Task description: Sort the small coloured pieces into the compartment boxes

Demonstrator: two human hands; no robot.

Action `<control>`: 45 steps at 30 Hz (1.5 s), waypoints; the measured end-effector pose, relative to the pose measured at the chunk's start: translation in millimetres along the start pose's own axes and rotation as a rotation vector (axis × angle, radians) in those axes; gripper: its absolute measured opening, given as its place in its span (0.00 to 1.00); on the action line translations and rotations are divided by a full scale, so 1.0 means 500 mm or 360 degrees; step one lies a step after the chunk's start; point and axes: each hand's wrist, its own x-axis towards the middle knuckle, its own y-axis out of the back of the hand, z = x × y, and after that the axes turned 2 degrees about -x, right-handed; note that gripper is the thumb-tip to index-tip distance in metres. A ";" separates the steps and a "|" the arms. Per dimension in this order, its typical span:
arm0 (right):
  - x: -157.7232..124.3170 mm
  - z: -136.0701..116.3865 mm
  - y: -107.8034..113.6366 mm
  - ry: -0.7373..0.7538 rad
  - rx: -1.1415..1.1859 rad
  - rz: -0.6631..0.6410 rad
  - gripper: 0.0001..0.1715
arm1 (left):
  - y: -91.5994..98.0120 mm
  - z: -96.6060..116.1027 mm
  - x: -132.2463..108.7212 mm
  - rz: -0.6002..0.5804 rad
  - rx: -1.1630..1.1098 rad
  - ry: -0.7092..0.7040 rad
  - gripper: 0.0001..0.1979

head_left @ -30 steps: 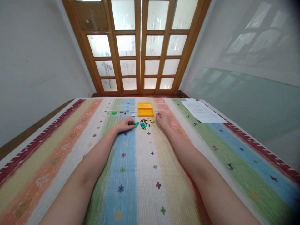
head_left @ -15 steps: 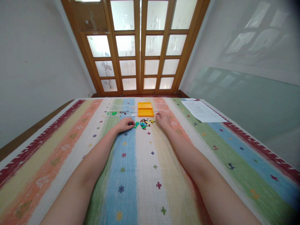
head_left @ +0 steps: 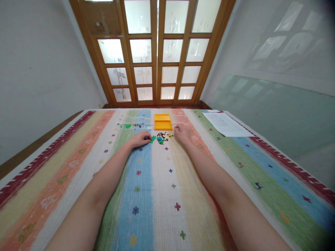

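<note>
A heap of small coloured pieces (head_left: 162,138), in blue, yellow, brown and white, lies on the cloth between my hands. My left hand (head_left: 140,139) rests at the heap's left side, its fingers drawn together beside a few green pieces (head_left: 153,139). Whatever those fingertips hold, if anything, is too small to make out. To the right of the heap, my right hand (head_left: 182,134) has its thumb and fingers pinched together, a little apart from the pieces. Its fingertips are too far off to show any held piece.
Behind the heap stands an open yellow box (head_left: 163,126). Left of it, a clear compartment box (head_left: 132,127) holds green pieces (head_left: 127,126) and dark brown ones. Printed paper (head_left: 225,124) lies at the far right of the striped tablecloth (head_left: 159,195). Wood-framed glass doors (head_left: 160,75) are beyond.
</note>
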 end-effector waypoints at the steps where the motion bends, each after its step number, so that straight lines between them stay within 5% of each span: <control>1: 0.000 0.000 0.000 -0.0003 -0.0003 -0.0008 0.18 | 0.000 0.000 0.000 -0.0001 -0.0004 0.0005 0.07; 39: 0.000 -0.005 0.004 -0.0052 0.0009 -0.0039 0.18 | 0.008 -0.006 -0.009 0.0123 0.0020 0.0080 0.06; 45: -0.001 -0.006 0.004 -0.0051 0.0012 -0.0029 0.18 | -0.003 -0.015 -0.008 0.0349 -0.0246 0.0307 0.07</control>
